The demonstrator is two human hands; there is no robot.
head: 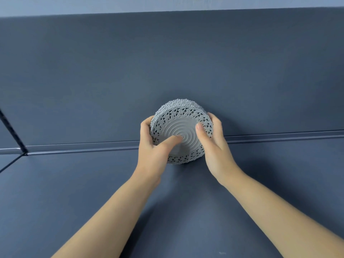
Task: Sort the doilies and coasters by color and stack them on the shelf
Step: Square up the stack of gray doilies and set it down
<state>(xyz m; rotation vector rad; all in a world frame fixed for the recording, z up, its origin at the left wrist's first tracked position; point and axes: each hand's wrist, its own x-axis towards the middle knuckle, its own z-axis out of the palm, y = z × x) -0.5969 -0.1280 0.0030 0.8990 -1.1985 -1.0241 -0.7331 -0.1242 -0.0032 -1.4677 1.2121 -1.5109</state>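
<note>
Forearms: both bare, in from the near edge of the shelf, L from lower left, R from lower right, converging twd the back edge.

L hand: curled round the left rim of the doilies. Thumb lies across the top face, tip at the centre of the ring pattern. Fingers wrap the far-left side, only partly seen.

R hand: curled round the right rim. Thumb on the top face, tip just inside the lace border. Other fingers go behind the right side, mostly hidden.

So I grip the pile w/ both hands, one per side, thumbs on top.

Doilies: pale grey, round, several layers, cut-lace border, embossed concentric rings in the middle. Layers not flush; the far edges fan out a bit. Pile is approx mid-width of the shelf, close to the back edge, dark shadow under its near rim. Can't tell if it rests flat on the shelf or is tipped up.

Shelf: dark blue, matte; a thin seam runs off twd the left corner.

Behind the pile: a raised strip along the back edge, full width. Black slotted upright at far left. Back panel is the same dark blue, plain. Above it, a paler wall.
</note>
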